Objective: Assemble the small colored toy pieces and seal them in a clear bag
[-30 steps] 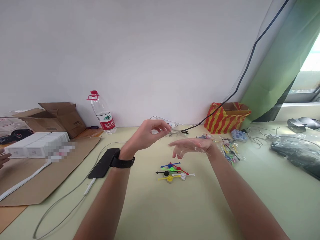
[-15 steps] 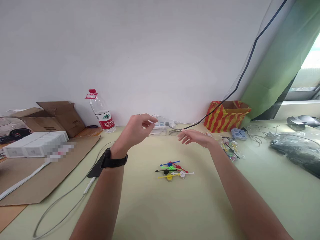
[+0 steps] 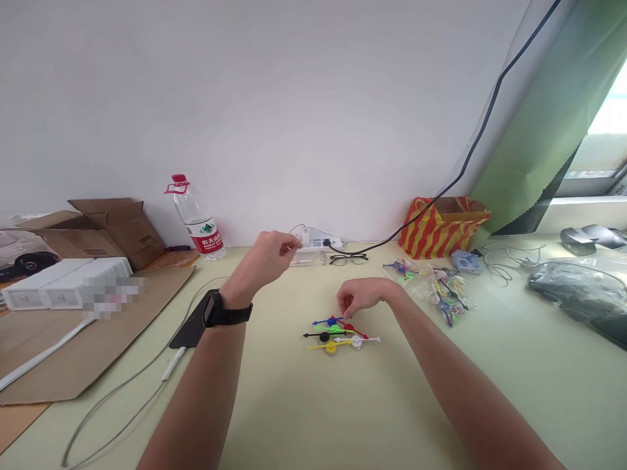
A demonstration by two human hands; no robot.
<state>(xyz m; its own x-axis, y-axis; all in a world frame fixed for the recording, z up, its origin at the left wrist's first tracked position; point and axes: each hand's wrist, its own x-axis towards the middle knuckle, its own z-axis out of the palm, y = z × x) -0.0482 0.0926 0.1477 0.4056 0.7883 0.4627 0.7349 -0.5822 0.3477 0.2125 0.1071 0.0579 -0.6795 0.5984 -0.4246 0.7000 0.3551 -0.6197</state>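
My left hand, with a black watch on its wrist, is raised at the back of the table. Its fingers are pinched at the edge of a clear plastic bag that lies in front of a white power strip. My right hand hangs over a small pile of coloured plastic arrow pieces: blue, green, red, black, yellow and white. Its fingers are curled down and closed, with the tips just above the blue piece. I cannot tell whether they touch it.
Glasses lie by the power strip. More bagged coloured pieces sit to the right, near a striped bag. On the left are a water bottle, a black phone with a cable, cardboard and white boxes.
My left hand carried the clear bag to the back, by the power strip. My right hand came out of the bag, reached back, then dropped over the coloured pieces with its fingers curled.
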